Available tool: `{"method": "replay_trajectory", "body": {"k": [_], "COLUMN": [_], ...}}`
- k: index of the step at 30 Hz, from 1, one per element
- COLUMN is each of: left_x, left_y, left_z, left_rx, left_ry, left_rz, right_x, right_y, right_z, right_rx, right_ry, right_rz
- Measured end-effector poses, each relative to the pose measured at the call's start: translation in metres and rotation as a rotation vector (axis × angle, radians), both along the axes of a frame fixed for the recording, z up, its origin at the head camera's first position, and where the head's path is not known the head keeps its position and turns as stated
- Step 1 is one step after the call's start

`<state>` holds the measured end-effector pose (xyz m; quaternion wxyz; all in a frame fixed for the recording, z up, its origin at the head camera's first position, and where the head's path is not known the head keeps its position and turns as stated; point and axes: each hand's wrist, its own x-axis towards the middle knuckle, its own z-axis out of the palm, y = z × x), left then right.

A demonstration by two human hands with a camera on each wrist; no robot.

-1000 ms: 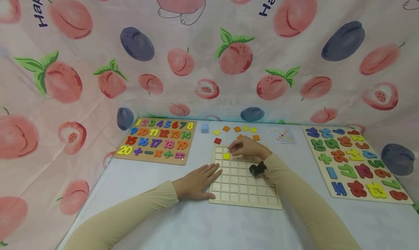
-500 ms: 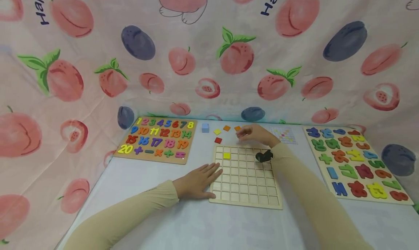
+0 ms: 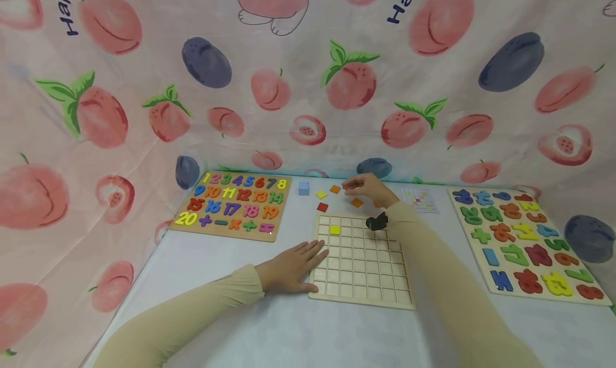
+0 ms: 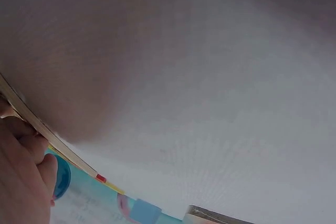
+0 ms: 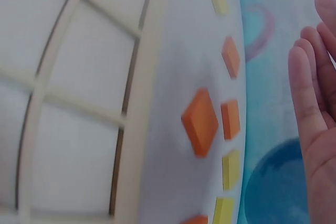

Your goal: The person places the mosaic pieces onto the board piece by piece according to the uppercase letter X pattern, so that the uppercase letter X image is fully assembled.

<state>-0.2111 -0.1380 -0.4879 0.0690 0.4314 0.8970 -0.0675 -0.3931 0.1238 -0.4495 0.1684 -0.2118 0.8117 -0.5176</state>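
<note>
A wooden grid board (image 3: 358, 263) lies on the white table, with one yellow square tile (image 3: 335, 229) in a cell near its back left corner. My left hand (image 3: 292, 266) rests at the board's left edge, fingers straight and spread over the rim. Beyond the board's back edge, my right hand (image 3: 367, 185) hovers over loose square tiles. The right wrist view shows that hand (image 5: 315, 103) with straight fingers and nothing held. Nearby lie an orange tile (image 3: 356, 202), a red tile (image 3: 323, 207) and yellow tiles (image 5: 231, 169); the hand hides some of them in the head view.
A number puzzle board (image 3: 226, 210) lies at left, and another puzzle board (image 3: 524, 239) at right. Behind the grid board are a light blue cube (image 3: 303, 188) and a printed grid card (image 3: 420, 200). A fruit-patterned cloth (image 3: 308, 79) hangs behind the table.
My right hand has moved from beside the yellow tile on the board to the back, over the loose tiles. My left hand has stayed at the board's edge.
</note>
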Motion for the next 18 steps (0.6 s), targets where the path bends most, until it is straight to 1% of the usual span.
{"method": "replay_trajectory", "body": {"k": [4,10,18], "left_x": [0.001,0.002,0.001], "left_y": [0.000,0.000,0.000], "left_z": [0.002,0.005,0.003], "left_rx": [-0.004,0.005,0.004], "left_ry": [-0.007,-0.019,-0.025], "left_rz": [0.006,0.001,0.004], "right_x": [-0.003,-0.011,-0.016], "right_y": [-0.015,-0.032,-0.046], "right_z": [-0.004,-0.013,-0.021], "right_rx": [-0.057,-0.002,0.037], "right_ry": [-0.004,0.056,0.079], "right_rz": [0.003,-0.005,0.040]}}
